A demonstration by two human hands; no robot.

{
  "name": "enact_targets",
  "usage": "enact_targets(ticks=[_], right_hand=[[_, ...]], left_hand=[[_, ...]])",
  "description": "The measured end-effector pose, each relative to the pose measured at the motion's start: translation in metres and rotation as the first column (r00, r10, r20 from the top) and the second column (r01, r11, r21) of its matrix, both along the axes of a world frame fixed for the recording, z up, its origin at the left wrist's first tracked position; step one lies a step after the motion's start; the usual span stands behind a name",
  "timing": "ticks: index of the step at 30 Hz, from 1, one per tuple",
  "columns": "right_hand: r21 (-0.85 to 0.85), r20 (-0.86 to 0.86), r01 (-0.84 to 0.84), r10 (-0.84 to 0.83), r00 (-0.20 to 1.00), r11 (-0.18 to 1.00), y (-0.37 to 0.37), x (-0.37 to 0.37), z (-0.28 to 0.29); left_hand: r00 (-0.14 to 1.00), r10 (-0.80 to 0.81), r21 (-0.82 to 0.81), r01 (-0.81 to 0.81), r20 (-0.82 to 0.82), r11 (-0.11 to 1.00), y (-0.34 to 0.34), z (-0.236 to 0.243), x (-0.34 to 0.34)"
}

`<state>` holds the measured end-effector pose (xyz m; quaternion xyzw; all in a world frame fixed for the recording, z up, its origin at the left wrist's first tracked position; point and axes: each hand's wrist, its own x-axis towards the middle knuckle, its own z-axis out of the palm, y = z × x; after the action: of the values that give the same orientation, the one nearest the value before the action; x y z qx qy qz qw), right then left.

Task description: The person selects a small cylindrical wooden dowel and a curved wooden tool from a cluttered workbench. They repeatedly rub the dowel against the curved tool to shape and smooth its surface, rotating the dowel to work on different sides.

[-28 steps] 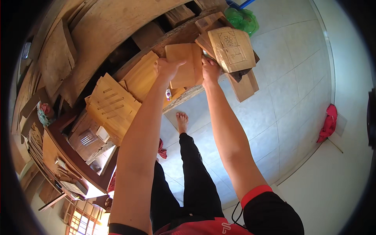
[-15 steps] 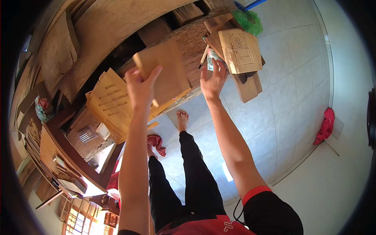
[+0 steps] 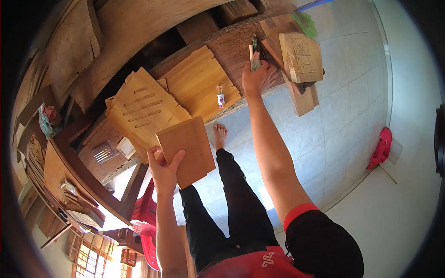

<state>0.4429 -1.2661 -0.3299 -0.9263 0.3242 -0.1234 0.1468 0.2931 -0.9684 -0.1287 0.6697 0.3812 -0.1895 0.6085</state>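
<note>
My left hand [image 3: 164, 169] grips a flat, squarish wooden board [image 3: 187, 150] by its left edge, thumb on top, holding it over my legs. Farther right, my right hand [image 3: 256, 78] closes around a small, crumpled whitish-green thing [image 3: 255, 62] at the bench. A pale, thin stick [image 3: 251, 52] and a dark green, pen-like tool [image 3: 254, 41] stick out just beyond its fingers, which are partly blurred. A small tube with a white and purple label [image 3: 220, 98] lies on a yellowish board [image 3: 197, 76] between my hands. Left of that rests a slotted wooden panel [image 3: 143, 104].
At the right end of the rough wooden bench [image 3: 232, 37] are stacked blocks, topped by one with a carved or drawn pattern [image 3: 301, 58]. A green plastic bag [image 3: 306, 24] lies behind them. A red chair [image 3: 146, 208] stands at lower left; red cloth [image 3: 381, 148] lies by the wall.
My left hand has drawn the board toward me, uncovering the yellowish board and the tube. My right hand has moved slightly farther away and closed on the whitish-green thing.
</note>
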Motion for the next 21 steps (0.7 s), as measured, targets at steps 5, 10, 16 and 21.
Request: enact_targets(ticks=[5,10,16,21], right_hand=[[-0.089,-0.033,-0.153,0.151,0.988,0.984,-0.014,-0.007,0.011],[0.138,-0.102,-0.177,0.192,0.976,0.974,-0.019,0.001,0.022],[0.313,-0.338,-0.119,0.228,0.913,0.942,-0.016,0.015,0.030],[0.186,-0.210,-0.395,0.429,0.878,0.899,-0.014,-0.001,0.031]], left_hand=[[1.000,-0.024,0.021,0.024,-0.016,0.999,0.017,0.006,-0.015],[1.000,-0.023,0.033,0.023,-0.013,0.999,0.040,0.006,-0.018],[1.000,-0.002,0.053,0.001,0.026,0.999,0.058,0.005,-0.023],[0.999,0.020,0.038,-0.021,0.033,0.999,0.053,0.003,-0.020]])
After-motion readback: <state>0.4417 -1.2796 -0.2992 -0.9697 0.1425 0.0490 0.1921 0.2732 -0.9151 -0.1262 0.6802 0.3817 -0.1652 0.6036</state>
